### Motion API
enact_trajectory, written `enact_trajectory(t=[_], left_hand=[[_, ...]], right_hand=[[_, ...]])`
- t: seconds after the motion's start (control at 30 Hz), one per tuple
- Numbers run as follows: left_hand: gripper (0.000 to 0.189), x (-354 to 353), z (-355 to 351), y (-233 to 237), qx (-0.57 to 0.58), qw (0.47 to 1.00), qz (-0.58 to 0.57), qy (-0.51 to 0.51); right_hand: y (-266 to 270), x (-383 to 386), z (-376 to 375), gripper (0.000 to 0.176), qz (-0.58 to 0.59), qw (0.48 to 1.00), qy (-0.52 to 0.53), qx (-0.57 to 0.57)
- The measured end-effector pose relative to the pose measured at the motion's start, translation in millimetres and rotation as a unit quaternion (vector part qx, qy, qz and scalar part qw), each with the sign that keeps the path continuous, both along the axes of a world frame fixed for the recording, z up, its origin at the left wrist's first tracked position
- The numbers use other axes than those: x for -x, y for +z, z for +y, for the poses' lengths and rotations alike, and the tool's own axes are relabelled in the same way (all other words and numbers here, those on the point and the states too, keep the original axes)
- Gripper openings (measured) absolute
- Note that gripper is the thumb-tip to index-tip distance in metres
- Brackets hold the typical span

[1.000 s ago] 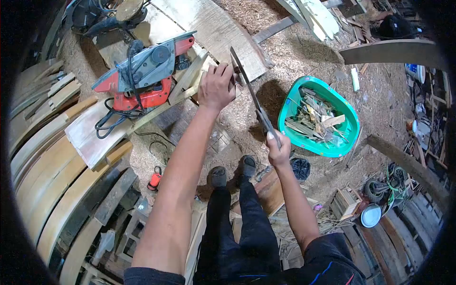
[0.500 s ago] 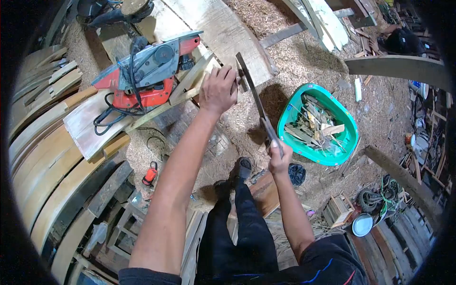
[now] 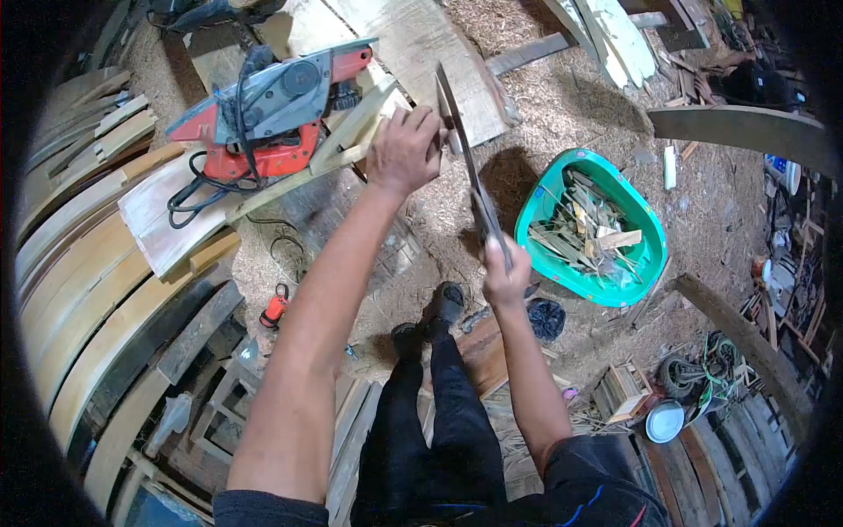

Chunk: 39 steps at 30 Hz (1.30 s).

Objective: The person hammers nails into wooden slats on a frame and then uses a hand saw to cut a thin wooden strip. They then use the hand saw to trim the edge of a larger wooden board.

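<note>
My right hand (image 3: 507, 274) is wrapped round the handle of a hand saw (image 3: 460, 132), whose long dark blade points away from me, seen nearly edge-on. My left hand (image 3: 404, 151) presses down with bent fingers on the end of a narrow wood strip (image 3: 338, 160), just left of the blade. Part of that end is hidden under the fingers. Behind the blade lies a wide pale board (image 3: 421, 61). A red and grey power tool (image 3: 281, 101) with a black cord rests on the wood to the left.
A green tub (image 3: 645, 263) full of wood scraps stands on the shavings-covered floor at right. Curved planks (image 3: 97, 299) are stacked along the left. A small orange tool (image 3: 275, 309) lies near my feet. A person's dark-clothed shape (image 3: 760, 86) shows at the far right.
The saw and my right hand have moved forward and slightly left, so the blade reaches farther past my left hand. My left hand stays at the strip's end.
</note>
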<state>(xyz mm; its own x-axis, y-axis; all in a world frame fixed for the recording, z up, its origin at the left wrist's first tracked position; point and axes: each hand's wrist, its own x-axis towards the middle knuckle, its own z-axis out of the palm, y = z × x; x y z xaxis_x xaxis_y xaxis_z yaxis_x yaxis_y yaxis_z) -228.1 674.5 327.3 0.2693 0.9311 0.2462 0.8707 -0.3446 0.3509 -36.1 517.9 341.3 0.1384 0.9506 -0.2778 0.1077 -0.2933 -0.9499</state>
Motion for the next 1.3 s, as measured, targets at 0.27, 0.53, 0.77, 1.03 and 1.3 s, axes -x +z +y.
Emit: enact_trajectory(t=[0.27, 0.53, 0.77, 1.03, 1.3], left_hand=[[0.017, 2.4, 2.6, -4.0, 0.012, 1.000, 0.013, -0.003], [0.021, 1.8, 2.5, -0.3, 0.018, 1.000, 0.008, -0.002], [0.024, 2.5, 1.9, -6.0, 0.031, 0.999, 0.015, -0.001], [0.026, 3.4, 2.7, -7.6, 0.012, 1.000, 0.016, -0.007], [0.018, 3.3, 0.9, -11.9, 0.019, 1.000, 0.001, -0.007]], right_hand=[[-4.7, 11.9, 41.1, 0.038, -0.007, 1.000, 0.010, 0.005], [-5.4, 20.8, 53.0, 0.040, 0.005, 1.000, -0.001, 0.017], [6.9, 8.3, 46.2, 0.036, 0.014, 0.999, 0.015, 0.039], [1.3, -0.2, 8.1, 0.037, -0.022, 0.999, 0.026, -0.025], [-14.1, -8.9, -24.6, 0.034, 0.007, 0.999, 0.010, -0.035]])
